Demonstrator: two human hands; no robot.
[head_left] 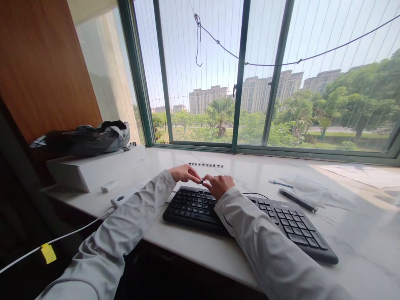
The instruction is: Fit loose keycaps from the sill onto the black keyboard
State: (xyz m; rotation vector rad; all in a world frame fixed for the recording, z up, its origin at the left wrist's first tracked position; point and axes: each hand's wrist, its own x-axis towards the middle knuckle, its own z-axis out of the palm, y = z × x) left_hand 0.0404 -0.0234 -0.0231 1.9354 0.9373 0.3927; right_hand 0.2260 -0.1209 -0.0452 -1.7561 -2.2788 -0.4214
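Note:
Above the top edge of a black keyboard [195, 216], my left hand [185, 173] and my right hand [220, 184] meet at the fingertips. Pinched between them is a small black keycap [201, 181], partly covered by the fingers. Behind the hands, a row of several small black keycaps [206, 165] is lined up on the white tabletop [256, 166]. My right wrist and sleeve hide the middle of the keyboard. Its number pad [296, 227] shows to the right of that sleeve.
On the right lie a blue-tipped thin tool [280, 183], a dark brush-like stick [298, 200] and a clear plastic bag [325, 192]. Leftward are a white power strip [125, 196] with a cable, a small white adapter [110, 186], and a white box [96, 166] under a black bag [90, 137].

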